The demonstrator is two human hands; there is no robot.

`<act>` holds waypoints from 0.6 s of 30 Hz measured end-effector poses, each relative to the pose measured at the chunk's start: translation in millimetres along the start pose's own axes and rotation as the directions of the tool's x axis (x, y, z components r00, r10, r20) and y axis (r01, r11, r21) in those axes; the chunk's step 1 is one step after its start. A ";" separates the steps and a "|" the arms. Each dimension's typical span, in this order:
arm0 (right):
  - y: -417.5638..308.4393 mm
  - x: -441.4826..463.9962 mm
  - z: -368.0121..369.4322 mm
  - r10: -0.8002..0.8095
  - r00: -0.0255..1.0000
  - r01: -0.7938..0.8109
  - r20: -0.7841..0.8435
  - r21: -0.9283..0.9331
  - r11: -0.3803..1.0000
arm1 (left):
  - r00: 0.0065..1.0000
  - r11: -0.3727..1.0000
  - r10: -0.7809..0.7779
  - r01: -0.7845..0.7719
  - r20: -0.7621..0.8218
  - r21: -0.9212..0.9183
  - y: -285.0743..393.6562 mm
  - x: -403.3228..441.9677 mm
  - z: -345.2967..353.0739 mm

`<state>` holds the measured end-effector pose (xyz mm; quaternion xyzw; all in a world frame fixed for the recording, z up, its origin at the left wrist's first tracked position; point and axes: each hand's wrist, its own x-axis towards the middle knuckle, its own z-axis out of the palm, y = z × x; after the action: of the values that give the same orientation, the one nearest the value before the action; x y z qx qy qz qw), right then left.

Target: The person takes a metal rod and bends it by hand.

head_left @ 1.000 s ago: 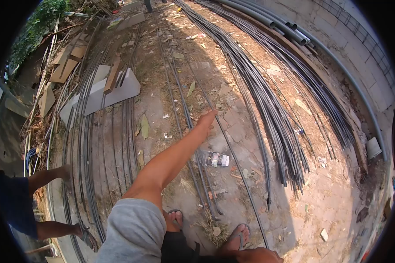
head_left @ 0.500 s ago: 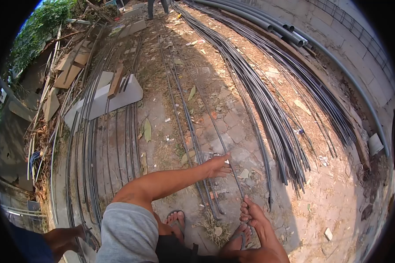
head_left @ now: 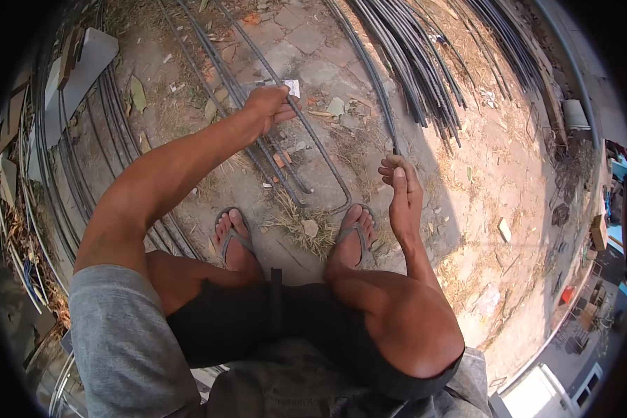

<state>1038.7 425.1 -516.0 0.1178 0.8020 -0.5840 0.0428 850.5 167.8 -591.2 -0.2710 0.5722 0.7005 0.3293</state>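
Note:
My left hand (head_left: 273, 106) is closed round a thin dark steel bar (head_left: 317, 143), thumb side up. Near my feet this bar ends in a hook, beside my right sandal. To the right, my right hand (head_left: 403, 184) is held in the air with fingers apart and nothing in it, just below the end of another bar (head_left: 383, 104). More hooked bars (head_left: 219, 66) lie on the ground beneath my left forearm.
A thick bundle of steel bars (head_left: 414, 56) lies at the upper right. Further bars (head_left: 108, 118) and a pale panel (head_left: 94, 59) are at the left. Dry grass (head_left: 310, 228) sits between my sandalled feet. A white bucket (head_left: 575, 115) stands at the far right.
The view has tilted down toward my feet. My right hand has let go of the bar and opened. The bar's hooked end now shows by my feet.

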 end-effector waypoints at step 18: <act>46.7 -13.4 64.8 -0.280 0.911 0.400 0.302 -0.488 0.775 | 0.979 0.996 0.074 -0.063 -0.192 0.062 -3.5 11.5 10.6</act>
<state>1058.4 375.5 -576.9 -0.1098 0.9321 -0.3412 0.0528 845.9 180.4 -600.0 -0.3088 0.6297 0.6656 0.2550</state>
